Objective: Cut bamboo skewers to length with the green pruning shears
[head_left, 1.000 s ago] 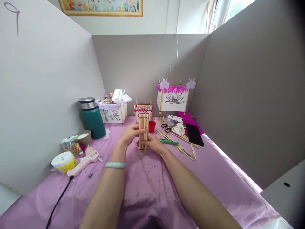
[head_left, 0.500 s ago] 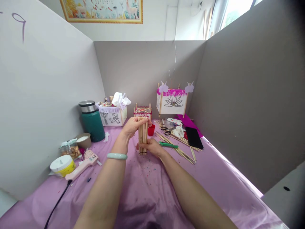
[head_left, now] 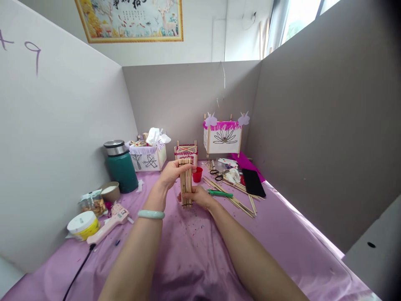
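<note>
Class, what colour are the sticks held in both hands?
The sticks are pale tan, best seen in the head view.

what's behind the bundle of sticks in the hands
The upper part of a small box with red trim; most of its lower part is hidden by the stick bundle and left hand.
</note>
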Demonstrator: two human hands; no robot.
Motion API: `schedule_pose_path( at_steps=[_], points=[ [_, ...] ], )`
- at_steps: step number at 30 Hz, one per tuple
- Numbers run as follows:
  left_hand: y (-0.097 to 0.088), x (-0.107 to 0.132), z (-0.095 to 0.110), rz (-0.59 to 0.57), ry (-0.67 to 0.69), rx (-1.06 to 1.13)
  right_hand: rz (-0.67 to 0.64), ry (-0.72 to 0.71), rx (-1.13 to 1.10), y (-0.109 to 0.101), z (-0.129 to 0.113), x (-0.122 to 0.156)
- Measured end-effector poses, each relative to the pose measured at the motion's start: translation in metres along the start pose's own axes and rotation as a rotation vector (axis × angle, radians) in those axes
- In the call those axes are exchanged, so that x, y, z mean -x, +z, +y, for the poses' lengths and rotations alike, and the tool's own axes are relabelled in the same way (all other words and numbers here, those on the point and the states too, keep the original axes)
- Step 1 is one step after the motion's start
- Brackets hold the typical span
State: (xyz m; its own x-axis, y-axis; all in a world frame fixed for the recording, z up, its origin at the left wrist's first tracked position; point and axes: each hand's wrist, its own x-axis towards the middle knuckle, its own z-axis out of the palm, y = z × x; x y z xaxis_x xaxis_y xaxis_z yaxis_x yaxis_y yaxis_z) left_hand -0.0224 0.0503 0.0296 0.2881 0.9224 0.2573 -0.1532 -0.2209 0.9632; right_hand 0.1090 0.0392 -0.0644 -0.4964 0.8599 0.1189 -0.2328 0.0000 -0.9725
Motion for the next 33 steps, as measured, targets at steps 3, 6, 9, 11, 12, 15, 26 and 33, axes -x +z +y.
schedule_pose_path(
  at_steps=[3, 6, 9, 11, 12, 15, 26, 33],
  points=[
    [0.0, 0.005, -0.011, -0.01, -0.032, 0.043, 0.003, -0.008, -0.006, 0.0, 0.001, 0.0],
    [0.002, 0.007, -0.019, -0.002, -0.043, 0.076, 0.001, -0.007, -0.004, -0.001, 0.0, 0.001],
    [0.005, 0.007, -0.018, -0.015, -0.046, 0.064, 0.001, -0.02, 0.022, -0.003, -0.002, 0.002],
    [0.008, 0.006, -0.015, -0.018, -0.037, 0.055, 0.005, -0.042, 0.056, -0.006, -0.003, 0.003],
    [0.01, 0.006, -0.014, -0.014, -0.032, 0.055, 0.009, -0.049, 0.071, -0.007, -0.003, 0.003],
    [0.015, 0.007, -0.013, 0.003, -0.038, 0.071, 0.017, -0.046, 0.086, -0.009, -0.002, 0.003],
    [-0.013, 0.003, -0.007, 0.553, 0.088, 0.546, 0.129, -0.192, -0.061, -0.024, -0.017, 0.005],
    [-0.029, 0.014, -0.045, 0.771, 0.061, 0.557, -0.07, -0.284, -0.181, -0.006, -0.019, 0.011]
  ],
)
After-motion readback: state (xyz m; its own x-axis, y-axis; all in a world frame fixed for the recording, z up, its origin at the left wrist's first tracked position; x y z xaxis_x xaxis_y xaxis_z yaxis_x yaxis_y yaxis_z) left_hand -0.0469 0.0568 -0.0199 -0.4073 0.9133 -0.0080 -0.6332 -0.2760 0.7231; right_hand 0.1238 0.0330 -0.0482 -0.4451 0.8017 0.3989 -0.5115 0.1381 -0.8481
